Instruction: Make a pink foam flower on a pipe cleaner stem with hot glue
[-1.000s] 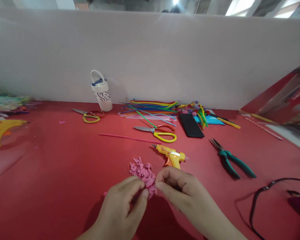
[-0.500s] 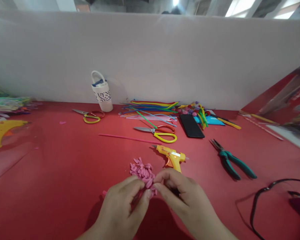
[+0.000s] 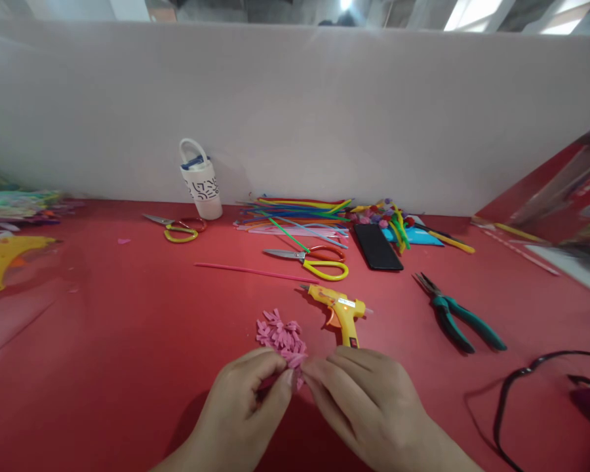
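Observation:
A pink fringed piece (image 3: 281,332), made of many small petal-like strips, is held between my hands near the front of the red table. My left hand (image 3: 246,400) pinches its lower left side between thumb and fingers. From the right, my right hand (image 3: 364,396) closes its fingertips on the piece's lower right edge; the exact grip is partly hidden. Just beyond my right hand lies a yellow glue gun (image 3: 338,307) with an orange trigger. A pink pipe cleaner (image 3: 255,271) and scissors (image 3: 319,260) with red and yellow handles lie farther back.
Green-handled pliers (image 3: 455,318) and a dark cable (image 3: 504,400) are at right. Behind lie a black phone (image 3: 377,246) and a bundle of coloured pipe cleaners (image 3: 295,216). A white cup (image 3: 201,187), second scissors (image 3: 177,229) and another glue gun (image 3: 4,259) are at left.
My right hand has turned over, its back now more upward and its fingers closer together at the pink piece. My left hand stays nearly in place.

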Motion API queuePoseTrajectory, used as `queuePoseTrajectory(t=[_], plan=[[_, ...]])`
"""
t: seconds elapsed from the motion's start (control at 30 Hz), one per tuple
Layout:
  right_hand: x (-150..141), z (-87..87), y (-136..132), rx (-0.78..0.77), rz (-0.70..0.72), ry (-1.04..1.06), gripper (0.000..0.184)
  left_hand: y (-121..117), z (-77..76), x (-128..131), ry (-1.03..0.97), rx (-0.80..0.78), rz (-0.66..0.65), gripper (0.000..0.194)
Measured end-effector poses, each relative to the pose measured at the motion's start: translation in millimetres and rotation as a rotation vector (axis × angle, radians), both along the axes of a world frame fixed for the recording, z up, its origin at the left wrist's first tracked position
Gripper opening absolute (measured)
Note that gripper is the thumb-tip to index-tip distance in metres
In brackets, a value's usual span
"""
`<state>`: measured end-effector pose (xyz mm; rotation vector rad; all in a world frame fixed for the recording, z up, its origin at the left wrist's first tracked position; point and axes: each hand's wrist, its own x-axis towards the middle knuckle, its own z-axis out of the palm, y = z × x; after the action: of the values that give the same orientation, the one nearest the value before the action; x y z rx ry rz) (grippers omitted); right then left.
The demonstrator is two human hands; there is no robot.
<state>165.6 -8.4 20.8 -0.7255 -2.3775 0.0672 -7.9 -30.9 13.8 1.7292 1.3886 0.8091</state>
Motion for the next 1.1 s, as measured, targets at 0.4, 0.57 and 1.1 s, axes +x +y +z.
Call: queuePoseTrajectory(t=[0.4,0.57,1.1], plan=[[2,10.2,0,0.138,0.065,-0.114,0.027,-1,0.7,-1,-0.001,0.021,-0.014,0.024],[2,14.5,1,0.235,0.064,-0.177,0.025,1,2.4,0,-0.024,0.007,-0.014,0.026],[-3,21.9,-10,-0.375,-0.092,0.359,0.009,-3,5.5,-11,-0.177,0.364,-0.054,0.018]])
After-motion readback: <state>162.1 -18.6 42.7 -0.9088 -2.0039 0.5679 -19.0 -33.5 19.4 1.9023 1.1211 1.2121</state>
